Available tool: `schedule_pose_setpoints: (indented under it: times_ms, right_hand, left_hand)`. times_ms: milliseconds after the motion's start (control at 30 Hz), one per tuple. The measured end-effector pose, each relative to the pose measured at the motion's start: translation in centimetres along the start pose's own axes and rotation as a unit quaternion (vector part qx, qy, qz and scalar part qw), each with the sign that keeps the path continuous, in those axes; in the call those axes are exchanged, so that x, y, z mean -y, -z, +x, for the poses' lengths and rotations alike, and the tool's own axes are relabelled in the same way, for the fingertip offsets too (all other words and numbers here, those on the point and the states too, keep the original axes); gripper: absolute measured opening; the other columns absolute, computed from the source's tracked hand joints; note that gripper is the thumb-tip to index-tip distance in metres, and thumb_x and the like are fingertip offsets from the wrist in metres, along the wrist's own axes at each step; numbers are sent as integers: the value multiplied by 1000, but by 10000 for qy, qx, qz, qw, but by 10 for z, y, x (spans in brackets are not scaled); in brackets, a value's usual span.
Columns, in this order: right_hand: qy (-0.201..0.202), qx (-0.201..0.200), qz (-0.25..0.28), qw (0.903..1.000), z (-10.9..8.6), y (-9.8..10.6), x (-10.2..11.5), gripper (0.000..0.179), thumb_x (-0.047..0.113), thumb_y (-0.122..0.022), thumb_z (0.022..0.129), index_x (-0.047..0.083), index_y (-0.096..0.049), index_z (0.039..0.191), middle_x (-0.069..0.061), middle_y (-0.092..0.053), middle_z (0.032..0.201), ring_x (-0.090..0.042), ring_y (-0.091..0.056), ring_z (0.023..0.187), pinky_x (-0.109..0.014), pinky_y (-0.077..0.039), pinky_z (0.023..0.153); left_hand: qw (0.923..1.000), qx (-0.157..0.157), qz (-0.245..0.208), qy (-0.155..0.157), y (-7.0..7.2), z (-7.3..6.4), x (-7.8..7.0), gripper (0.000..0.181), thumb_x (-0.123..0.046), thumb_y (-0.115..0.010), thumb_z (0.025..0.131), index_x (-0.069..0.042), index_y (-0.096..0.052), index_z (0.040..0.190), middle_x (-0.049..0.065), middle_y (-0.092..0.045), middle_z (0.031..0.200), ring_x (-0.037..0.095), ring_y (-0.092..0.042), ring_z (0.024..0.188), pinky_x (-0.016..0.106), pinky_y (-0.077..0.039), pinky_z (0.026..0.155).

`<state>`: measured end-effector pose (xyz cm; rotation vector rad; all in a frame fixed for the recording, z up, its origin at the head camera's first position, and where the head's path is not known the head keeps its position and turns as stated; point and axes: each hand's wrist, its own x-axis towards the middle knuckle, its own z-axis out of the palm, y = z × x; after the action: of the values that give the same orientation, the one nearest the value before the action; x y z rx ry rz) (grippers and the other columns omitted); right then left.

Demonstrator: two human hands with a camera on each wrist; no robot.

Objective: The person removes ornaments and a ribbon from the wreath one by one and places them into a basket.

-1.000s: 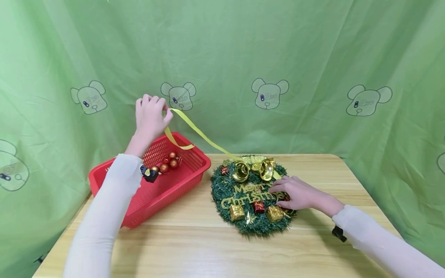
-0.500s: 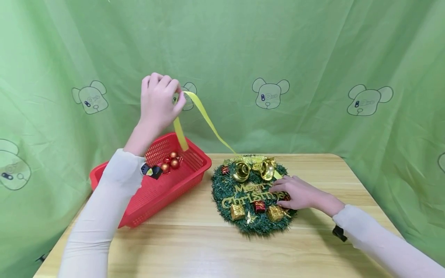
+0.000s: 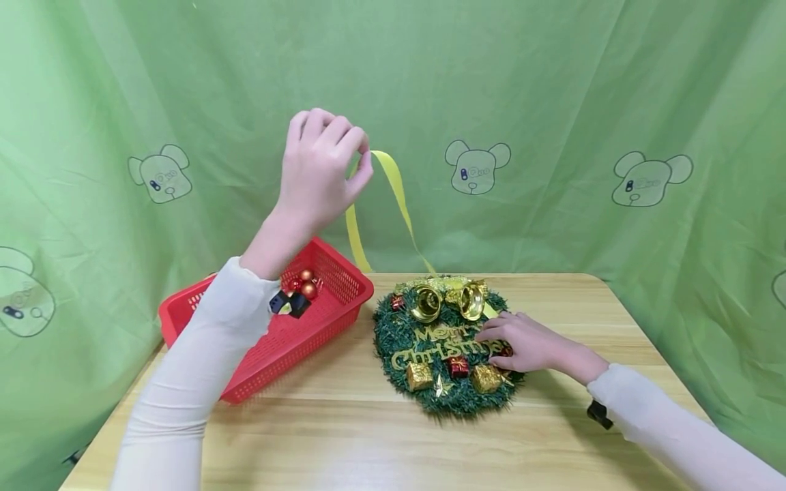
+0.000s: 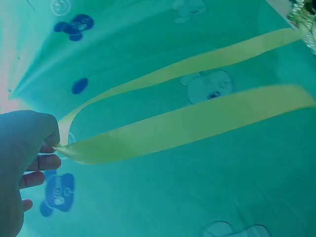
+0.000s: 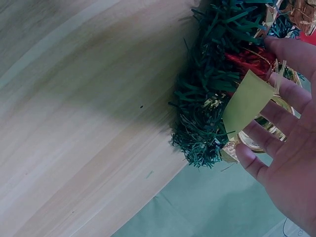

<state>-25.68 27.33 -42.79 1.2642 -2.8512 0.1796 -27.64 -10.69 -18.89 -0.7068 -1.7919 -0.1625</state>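
Note:
My left hand [image 3: 319,167] is raised high over the far end of the basket, pinching a yellow ribbon [image 3: 396,184] between thumb and forefinger. One length of ribbon runs down to the top of the green Christmas wreath [image 3: 393,334]; a loose end hangs below the hand. In the left wrist view both lengths of ribbon [image 4: 148,133] spread out from the pinch. The wreath lies on the table and bears gold bells [image 3: 426,303], gift boxes [image 3: 419,375] and gold "Merry Christmas" lettering. My right hand [image 3: 531,344] rests on its right side, fingers spread [image 5: 291,116].
To the left stands a red plastic basket [image 3: 295,358], its near part behind my left forearm. Small red and copper baubles [image 3: 308,291] lie in it. The wooden table [image 3: 381,436] ends at a green curtain [image 3: 393,68].
My left hand has risen and moved right, drawing the ribbon up into a taller loop. The loose ribbon end has swung right with it. My right hand and the wreath stay put.

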Motion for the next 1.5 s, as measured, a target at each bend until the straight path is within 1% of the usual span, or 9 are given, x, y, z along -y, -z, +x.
schedule_pose_setpoints:
  times_ms: [133, 200, 367, 500, 767, 967, 1100, 1233, 1500]
  right_hand:
    - [-29, 4, 0, 10000, 0, 1, 1, 42, 27, -78, 86, 13, -72, 125, -13, -68, 129, -35, -61, 116, -63, -48, 94]
    - [-27, -4, 1, 10000, 0, 1, 1, 41, 27, -78, 86, 13, -72, 124, -13, -68, 129, -35, -61, 116, -62, -48, 94]
    - [40, -62, -1, 10000, 0, 1, 1, 41, 27, -78, 85, 13, -72, 124, -13, -69, 128, -34, -62, 114, -61, -48, 93]
    - [71, -93, -8, 9999, 0, 0, 2, 41, 26, -79, 85, 13, -72, 124, -13, -69, 128, -34, -62, 114, -61, -49, 92]
    - [104, -124, -8, 9999, 1, 0, 1, 41, 25, -79, 85, 12, -72, 123, -13, -69, 127, -34, -62, 114, -60, -49, 91]
    - [23, -75, -27, 10000, 0, 0, 1, 41, 27, -78, 85, 14, -72, 124, -13, -69, 128, -34, -62, 115, -60, -48, 93]
    - [2, -71, -44, 10000, -1, 0, 0, 41, 27, -78, 85, 14, -72, 124, -12, -69, 128, -34, -62, 115, -60, -49, 93]
    - [2, -81, -43, 10000, -2, -1, 0, 41, 27, -78, 85, 14, -72, 124, -13, -68, 128, -34, -62, 116, -60, -49, 93]
    - [-2, -69, -40, 10000, -3, -1, -1, 42, 27, -78, 85, 14, -72, 124, -13, -68, 129, -34, -61, 116, -60, -48, 93]
  left_hand:
    - [9999, -78, 26, 86, 9, 13, -1, 18, -13, -55, 96, -4, -67, 86, 11, -68, 87, 35, -56, 96, 50, -41, 100]
    - [9998, 9, 11, 194, 14, 20, 2, 19, -14, -54, 96, -4, -67, 88, 12, -68, 90, 35, -55, 98, 50, -39, 102]
    - [9980, 206, -46, 601, 26, 34, 18, 21, -16, -53, 97, -2, -68, 92, 14, -69, 95, 36, -53, 102, 49, -35, 108]
    - [9952, 263, -32, 939, 33, 36, 35, 21, -16, -53, 97, -2, -69, 93, 15, -68, 96, 36, -52, 104, 47, -33, 109]
    - [9857, 769, 238, 1479, 40, 23, 73, 24, -21, -54, 99, -1, -68, 99, 16, -68, 102, 35, -50, 108, 49, -31, 110]
    - [9711, 1124, 329, 2077, 44, 11, 99, 28, -24, -53, 100, 0, -68, 103, 17, -69, 107, 35, -47, 111, 48, -28, 113]
    - [9613, 1301, 430, 2391, 49, 4, 115, 30, -24, -53, 100, 0, -68, 106, 18, -68, 111, 36, -45, 114, 49, -26, 114]
    - [9526, 1465, 553, 2608, 54, -3, 129, 32, -25, -51, 101, 2, -67, 108, 20, -68, 114, 37, -45, 117, 51, -25, 115]
    - [9373, 1828, 823, 2851, 66, -12, 153, 37, -26, -48, 102, 4, -65, 113, 25, -65, 117, 43, -42, 122, 56, -23, 115]
